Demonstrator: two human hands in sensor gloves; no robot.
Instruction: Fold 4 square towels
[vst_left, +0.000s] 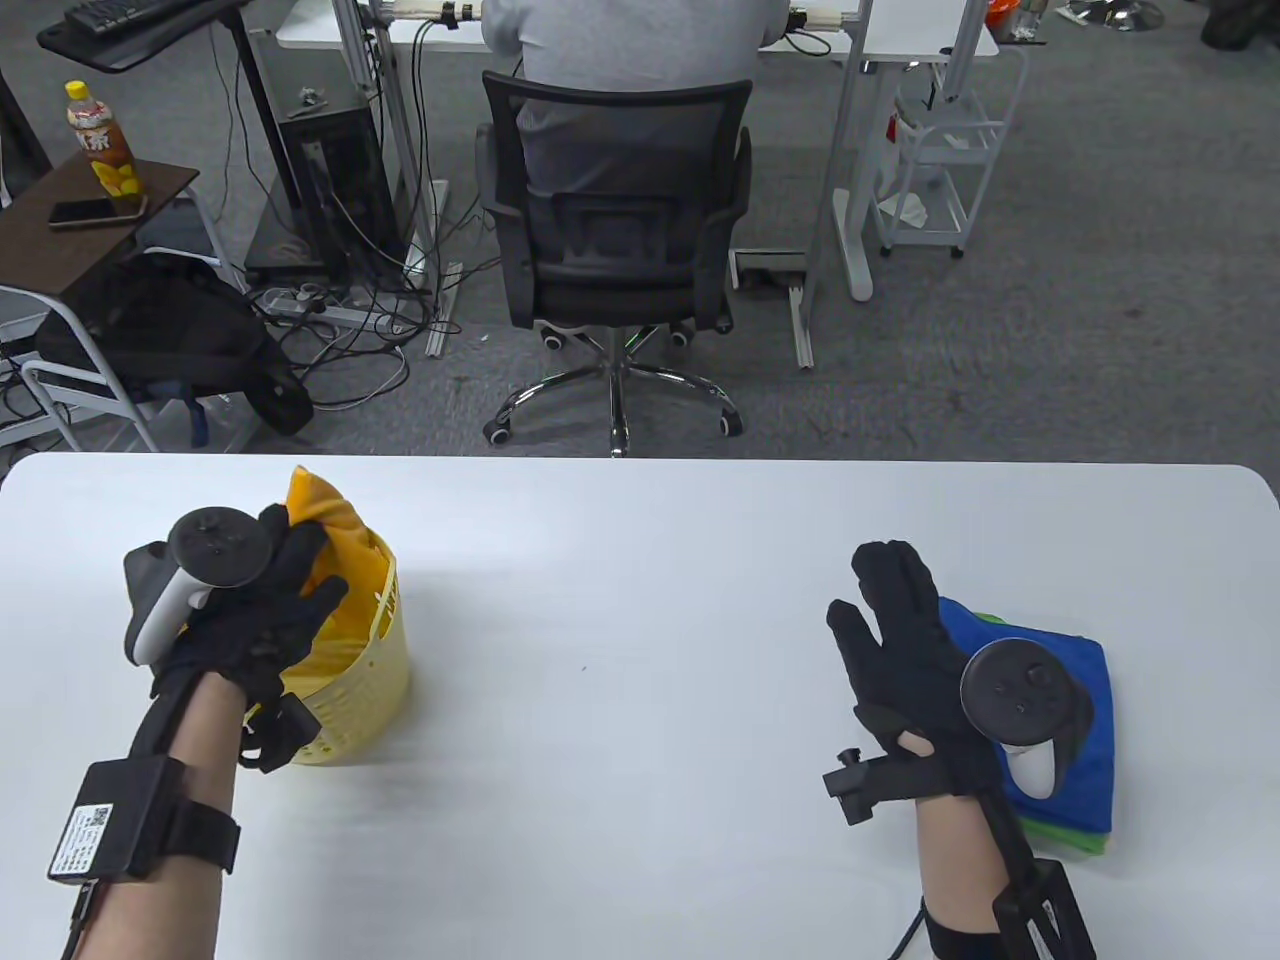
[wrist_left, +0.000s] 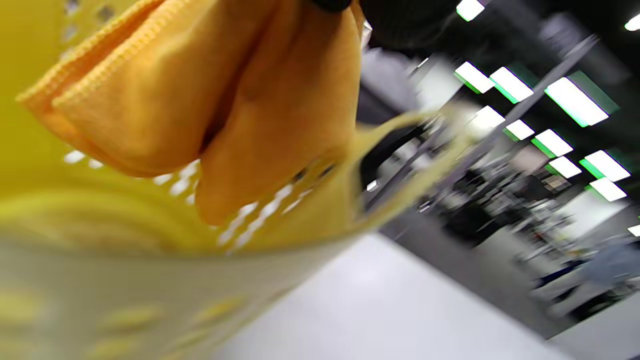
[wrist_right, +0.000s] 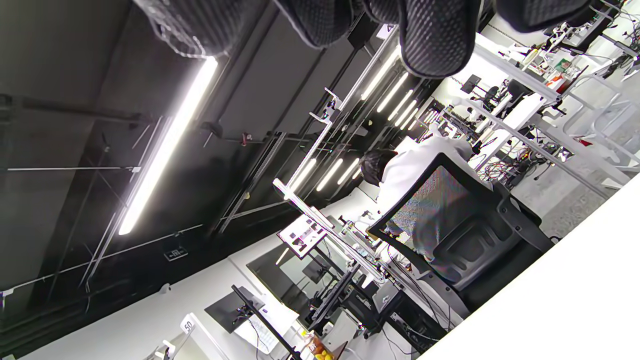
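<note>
A yellow basket (vst_left: 375, 665) stands at the table's left. My left hand (vst_left: 270, 590) is over it and grips an orange towel (vst_left: 325, 525), lifted partly above the rim. In the left wrist view the orange towel (wrist_left: 250, 105) hangs bunched over the basket's wall (wrist_left: 125, 280). At the right, a blue folded towel (vst_left: 1085, 690) lies on top of a green one (vst_left: 1075, 845). My right hand (vst_left: 900, 620) is open and empty, fingers spread, at the left edge of that stack. Its fingertips (wrist_right: 430, 40) show in the right wrist view.
The white table (vst_left: 620, 620) spans the view. Beyond its far edge a person sits in a black office chair (vst_left: 615, 240). A bottle (vst_left: 100, 150) and a phone (vst_left: 95, 212) lie on a side table at far left.
</note>
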